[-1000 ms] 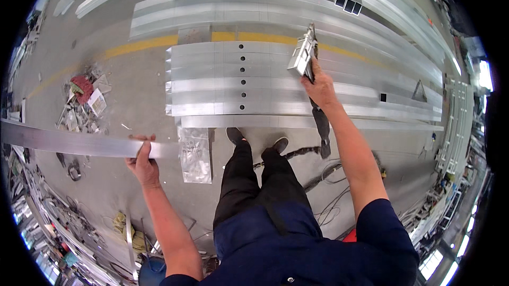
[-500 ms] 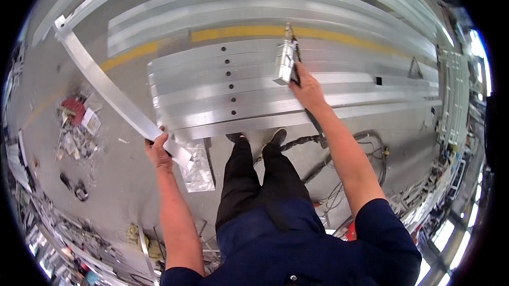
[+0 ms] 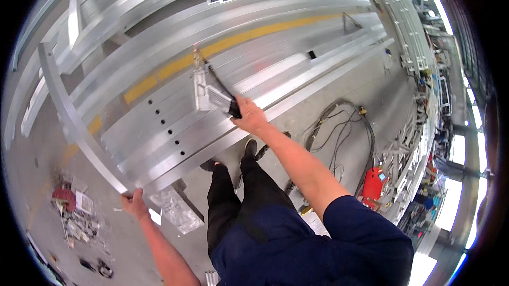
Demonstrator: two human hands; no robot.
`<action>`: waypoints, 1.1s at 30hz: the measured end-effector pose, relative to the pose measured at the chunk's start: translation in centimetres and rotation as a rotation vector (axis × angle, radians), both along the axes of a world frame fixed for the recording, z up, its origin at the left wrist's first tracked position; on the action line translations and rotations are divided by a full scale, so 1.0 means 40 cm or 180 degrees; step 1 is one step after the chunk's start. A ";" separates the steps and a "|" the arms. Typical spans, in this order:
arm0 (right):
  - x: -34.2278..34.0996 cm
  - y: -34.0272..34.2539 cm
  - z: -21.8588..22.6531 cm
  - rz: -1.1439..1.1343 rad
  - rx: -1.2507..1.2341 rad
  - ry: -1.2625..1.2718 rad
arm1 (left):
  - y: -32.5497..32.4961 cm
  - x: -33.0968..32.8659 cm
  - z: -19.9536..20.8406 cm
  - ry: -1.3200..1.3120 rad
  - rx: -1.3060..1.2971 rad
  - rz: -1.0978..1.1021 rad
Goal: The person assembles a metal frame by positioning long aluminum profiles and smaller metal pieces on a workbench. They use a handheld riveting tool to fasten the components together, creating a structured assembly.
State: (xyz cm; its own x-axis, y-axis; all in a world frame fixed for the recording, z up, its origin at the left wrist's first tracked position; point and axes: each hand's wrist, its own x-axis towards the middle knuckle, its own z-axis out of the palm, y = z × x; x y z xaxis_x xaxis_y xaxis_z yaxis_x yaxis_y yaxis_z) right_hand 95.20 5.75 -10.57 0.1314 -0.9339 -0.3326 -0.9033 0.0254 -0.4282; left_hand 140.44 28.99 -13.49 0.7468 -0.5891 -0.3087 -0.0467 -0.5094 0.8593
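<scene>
My left hand [image 3: 137,205] is closed around the near end of a long, flat-sided aluminium bar [image 3: 79,121], which slants up to the far left. A short bright end shows past my fingers. In my right hand [image 3: 249,115] is a handheld welding gun [image 3: 204,87] with a silver body, a black grip and a thin tip. I hold it above a row of wide aluminium profiles [image 3: 212,127] lying side by side. Several dark round holes [image 3: 163,121] run in a line across their left part. My fingers hide part of the grip.
Thick cables [image 3: 371,137] coil on the floor at the right, near a red device [image 3: 374,182]. Scrap [image 3: 79,222] lies at lower left. Clear plastic wrapping [image 3: 177,209] lies by my left hand. More long profiles [image 3: 159,26] stand beyond a yellow floor line [image 3: 265,30].
My view has turned, so the row of profiles now slants up to the right. The welding gun has moved left across the profiles. My left hand still holds the bar, now lower in view.
</scene>
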 end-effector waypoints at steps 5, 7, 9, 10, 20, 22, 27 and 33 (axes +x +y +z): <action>-0.003 -0.002 0.022 -0.0427 0.0318 -0.0071 | -0.002 0.058 -0.020 0.0106 -0.0077 -0.0224; -0.027 0.028 0.070 -0.0510 0.0356 -0.0190 | 0.013 0.081 -0.047 0.0309 -0.0217 -0.0100; -0.056 0.054 0.115 -0.0536 0.0419 -0.0155 | 0.041 0.083 -0.057 0.0014 0.0068 -0.0272; -0.073 0.075 0.113 -0.0556 0.0252 -0.0142 | 0.039 0.078 -0.047 -0.0179 0.0204 -0.0318; -0.121 0.200 0.140 -0.0951 -0.0015 -0.0336 | -0.187 0.009 0.015 -0.1037 0.0122 -0.0644; -0.098 0.193 0.161 -0.0909 -0.0139 -0.0368 | -0.277 0.015 0.005 -0.1097 -0.0214 -0.0623; -0.054 0.171 0.170 -0.0782 -0.0298 -0.0374 | -0.478 0.029 0.087 -0.1929 0.0059 -0.0794; -0.048 0.253 0.194 -0.0913 -0.0204 -0.0541 | -0.499 -0.031 0.162 -0.1750 0.0161 -0.1090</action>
